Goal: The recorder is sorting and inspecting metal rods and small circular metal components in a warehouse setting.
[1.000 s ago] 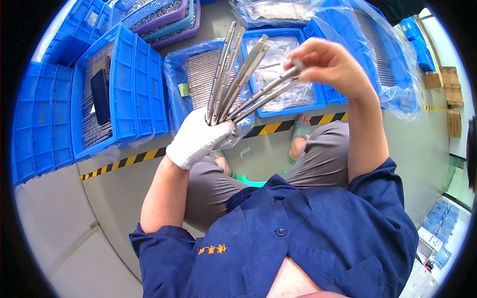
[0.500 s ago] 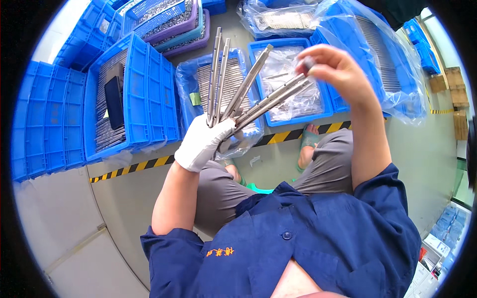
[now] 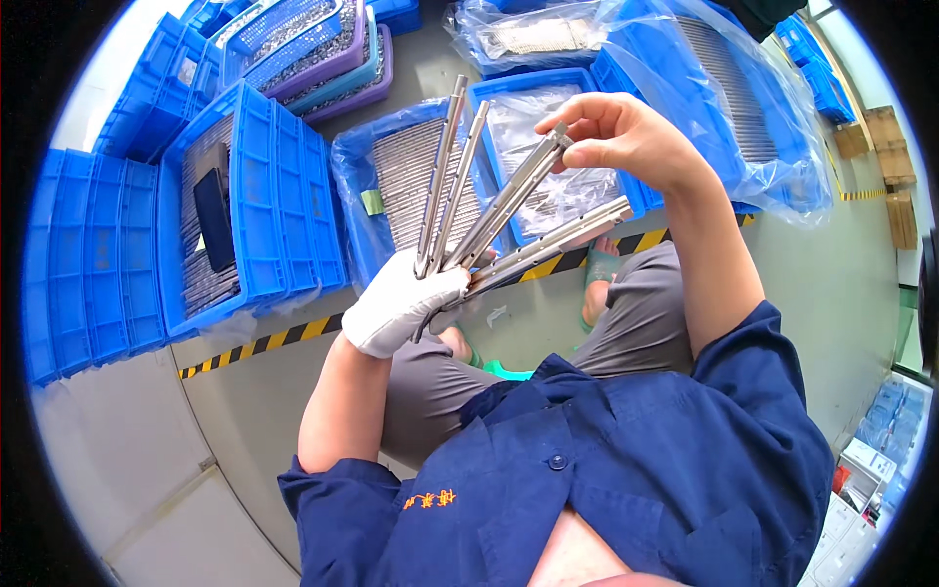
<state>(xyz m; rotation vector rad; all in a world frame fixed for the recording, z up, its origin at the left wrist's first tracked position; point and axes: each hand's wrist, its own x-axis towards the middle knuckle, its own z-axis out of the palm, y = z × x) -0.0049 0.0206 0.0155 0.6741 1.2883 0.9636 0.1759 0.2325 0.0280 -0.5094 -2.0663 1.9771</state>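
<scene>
My left hand (image 3: 399,305), in a white glove, is closed around the lower ends of several slim metal rails (image 3: 445,186) with holes along them. The rails fan upward and to the right out of the fist. My bare right hand (image 3: 641,145) pinches a small metal block (image 3: 561,135) between thumb and fingers at the far end of a middle rail. Whether the block sits around the rail or only touches its tip, I cannot tell. Below it, the lowest rails (image 3: 577,227) point right with their far ends free.
Beyond my hands stand blue crates lined with clear plastic and filled with rods (image 3: 416,186). A tall blue crate (image 3: 290,186) at left holds more rods and a dark phone (image 3: 215,220). Colored baskets (image 3: 380,90) of small parts stand behind. Black-and-yellow tape (image 3: 264,350) crosses the floor.
My right hand has moved left and slightly down, from the tip of a lower right rail to the tip of a middle rail. The lowest rails have swung lower.
</scene>
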